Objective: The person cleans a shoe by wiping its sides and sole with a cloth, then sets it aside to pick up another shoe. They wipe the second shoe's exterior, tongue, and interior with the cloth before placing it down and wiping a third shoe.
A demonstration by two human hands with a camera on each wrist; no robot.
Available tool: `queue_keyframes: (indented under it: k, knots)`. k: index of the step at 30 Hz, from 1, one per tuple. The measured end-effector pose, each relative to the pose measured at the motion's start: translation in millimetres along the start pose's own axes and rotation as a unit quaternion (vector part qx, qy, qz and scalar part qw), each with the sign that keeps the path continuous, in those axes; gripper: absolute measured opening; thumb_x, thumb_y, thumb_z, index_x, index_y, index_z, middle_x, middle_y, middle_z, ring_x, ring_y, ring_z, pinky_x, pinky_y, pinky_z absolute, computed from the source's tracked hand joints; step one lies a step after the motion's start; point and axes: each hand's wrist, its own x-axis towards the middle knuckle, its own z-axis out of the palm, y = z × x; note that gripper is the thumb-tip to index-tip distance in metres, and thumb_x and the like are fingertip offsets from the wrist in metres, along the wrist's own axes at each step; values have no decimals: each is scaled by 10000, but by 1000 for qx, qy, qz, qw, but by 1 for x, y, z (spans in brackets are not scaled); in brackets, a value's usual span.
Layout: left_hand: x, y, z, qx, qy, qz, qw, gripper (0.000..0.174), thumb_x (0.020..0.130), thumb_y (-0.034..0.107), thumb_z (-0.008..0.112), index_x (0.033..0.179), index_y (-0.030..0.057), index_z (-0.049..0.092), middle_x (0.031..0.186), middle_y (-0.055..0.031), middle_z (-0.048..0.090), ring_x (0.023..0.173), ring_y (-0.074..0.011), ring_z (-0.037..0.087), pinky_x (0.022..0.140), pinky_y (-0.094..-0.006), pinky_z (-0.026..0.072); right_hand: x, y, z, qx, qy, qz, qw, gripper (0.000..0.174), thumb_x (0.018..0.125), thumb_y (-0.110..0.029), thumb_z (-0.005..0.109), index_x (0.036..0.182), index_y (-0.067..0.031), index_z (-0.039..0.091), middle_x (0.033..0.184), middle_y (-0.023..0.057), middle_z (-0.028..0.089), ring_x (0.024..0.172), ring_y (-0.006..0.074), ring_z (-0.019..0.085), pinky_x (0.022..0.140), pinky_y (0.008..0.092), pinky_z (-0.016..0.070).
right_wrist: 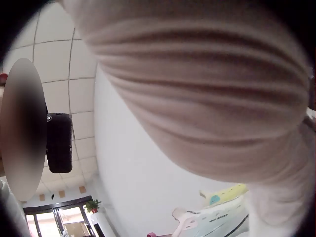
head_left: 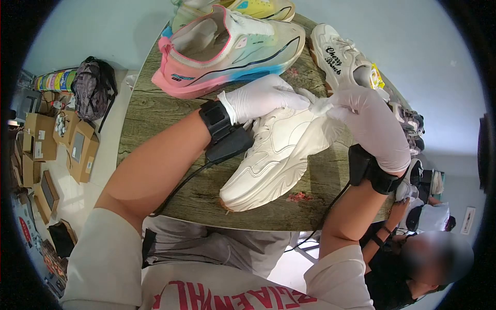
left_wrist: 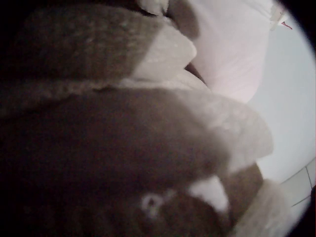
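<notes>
A white chunky sneaker (head_left: 279,150) lies tilted on its side on the wooden table, toe toward the near edge. My white-gloved left hand (head_left: 263,98) grips it around the collar, its fingertips near the heel. Bunched white, thin material (head_left: 323,107) is pinched in my gloved right hand (head_left: 372,119), against the heel end. The left wrist view is dark and blurred, with pale shoe parts (left_wrist: 232,128) close up and the right glove (left_wrist: 227,44) behind. Wrinkled glove on the right hand (right_wrist: 207,98) fills most of the right wrist view, hiding its fingertips.
A pink, white and blue running shoe (head_left: 243,57) stands behind my left hand, with a yellow one (head_left: 263,8) beyond it. A white lettered sneaker (head_left: 336,57) and more shoes (head_left: 408,121) line the table's right side. Another person (head_left: 413,263) is at lower right.
</notes>
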Motion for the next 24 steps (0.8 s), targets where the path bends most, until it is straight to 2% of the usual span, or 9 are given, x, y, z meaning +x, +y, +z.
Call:
queue_keyframes:
  k: [9, 11, 14, 18, 20, 21, 23, 24]
  knots:
    - [4, -3, -4, 56, -9, 1, 998, 333, 953, 297, 692, 972, -27, 766, 803, 10, 687, 715, -44, 565, 641, -234, 457, 1, -6, 2, 0, -47, -47, 998, 148, 866, -69, 656, 973, 5, 726, 889, 164, 695, 834, 320, 676, 770, 365, 512]
    - [5, -7, -4, 49, 2, 15, 999, 332, 959, 288, 682, 991, -31, 765, 812, 10, 691, 722, -44, 568, 647, -236, 464, 2, -8, 7, 72, -85, -74, 991, 151, 867, -76, 670, 991, -27, 742, 895, 158, 695, 844, 336, 673, 775, 375, 515]
    - [3, -3, -4, 46, 2, -11, 999, 329, 960, 275, 679, 1012, -39, 762, 828, 4, 698, 733, -49, 575, 653, -244, 471, 3, -11, 13, 79, -83, -105, 988, 150, 865, -84, 684, 991, -41, 751, 894, 163, 690, 853, 353, 668, 780, 383, 517]
    - [6, -8, -4, 52, 14, -2, 999, 329, 959, 269, 681, 1023, -44, 759, 821, 1, 700, 732, -50, 574, 652, -248, 470, 1, -16, 9, 55, -83, -83, 992, 144, 867, -80, 670, 979, -40, 751, 896, 169, 687, 858, 368, 661, 779, 384, 516]
    - [7, -13, -3, 27, 19, 24, 999, 391, 919, 354, 706, 748, 2, 713, 632, 29, 562, 598, -62, 481, 553, -271, 386, 0, -16, 0, -36, -15, -118, 992, 138, 869, -81, 665, 965, -20, 744, 885, 173, 694, 824, 341, 669, 763, 368, 513]
    - [6, -10, -3, 27, 21, 25, 999, 391, 919, 354, 706, 748, 2, 713, 632, 29, 562, 598, -62, 481, 553, -271, 386, -2, -16, -7, -37, -16, -120, 992, 138, 869, -81, 665, 965, -20, 744, 885, 173, 694, 824, 341, 669, 763, 368, 513]
    - [3, -4, -4, 29, -5, 2, 1000, 348, 952, 282, 697, 1026, -52, 758, 841, -14, 715, 750, -48, 585, 670, -240, 475, -6, -17, -18, -86, 76, -21, 993, 138, 862, -73, 661, 953, -2, 735, 863, 167, 693, 776, 309, 655, 743, 354, 505]
    - [3, -3, -4, 29, -5, 2, 1000, 348, 952, 282, 697, 1026, -52, 758, 841, -14, 715, 750, -48, 585, 670, -240, 475, -6, -15, -18, -86, 76, -22, 993, 138, 862, -73, 661, 953, -2, 735, 863, 167, 693, 776, 309, 655, 743, 354, 505]
